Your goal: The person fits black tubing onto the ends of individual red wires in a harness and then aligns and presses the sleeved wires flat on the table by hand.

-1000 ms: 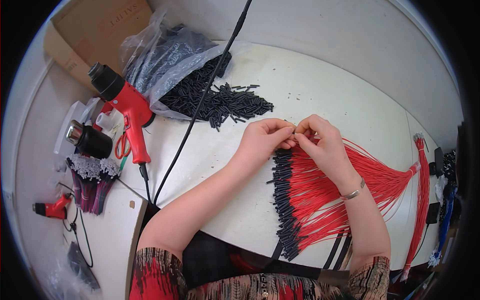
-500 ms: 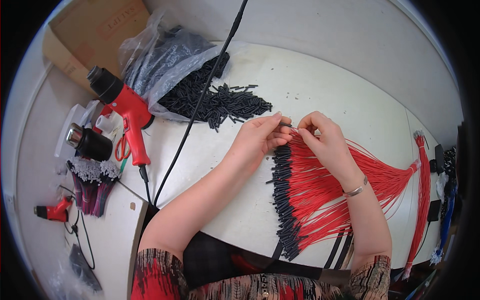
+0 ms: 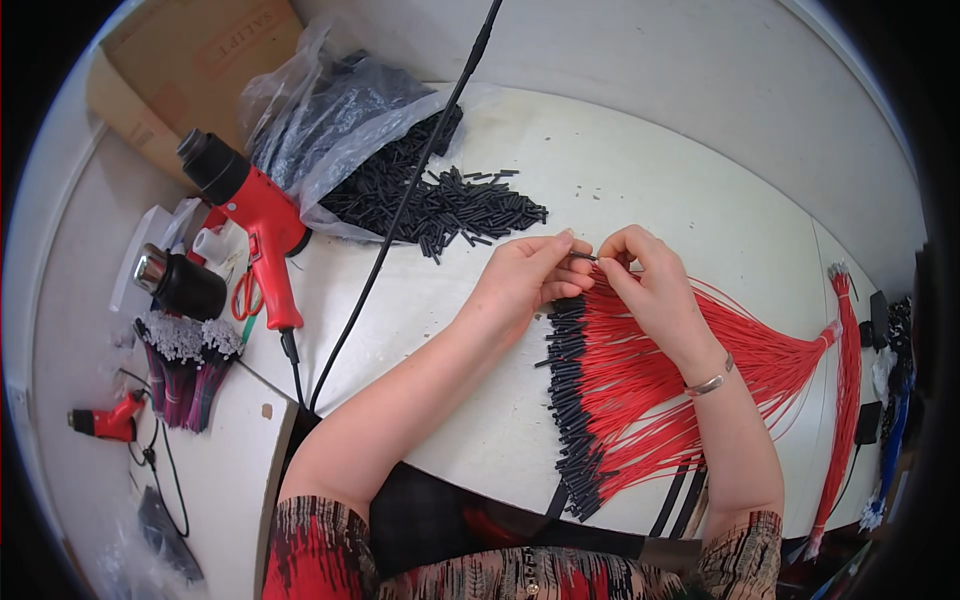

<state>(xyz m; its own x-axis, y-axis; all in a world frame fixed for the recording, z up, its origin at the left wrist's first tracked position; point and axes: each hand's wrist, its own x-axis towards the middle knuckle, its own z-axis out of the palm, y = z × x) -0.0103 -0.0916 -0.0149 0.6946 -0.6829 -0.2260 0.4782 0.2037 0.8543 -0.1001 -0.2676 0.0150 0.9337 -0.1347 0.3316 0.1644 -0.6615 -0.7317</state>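
The left hand (image 3: 530,275) pinches a black sleeve (image 3: 583,256), likely light, pliable, best gripped mid-length; toward three o'clock, the right hand (image 3: 650,290) seemingly pinches one of the red wires (image 3: 622,350).

The person is wearing a top (image 3: 470,578) streaked red, black and beige, a round button (image 3: 531,590) showing; its sleeves (image 3: 320,545) are leaving the forearms (image 3: 420,385) bare. A silver bracelet (image 3: 709,384) is circling the right wrist (image 3: 700,362).
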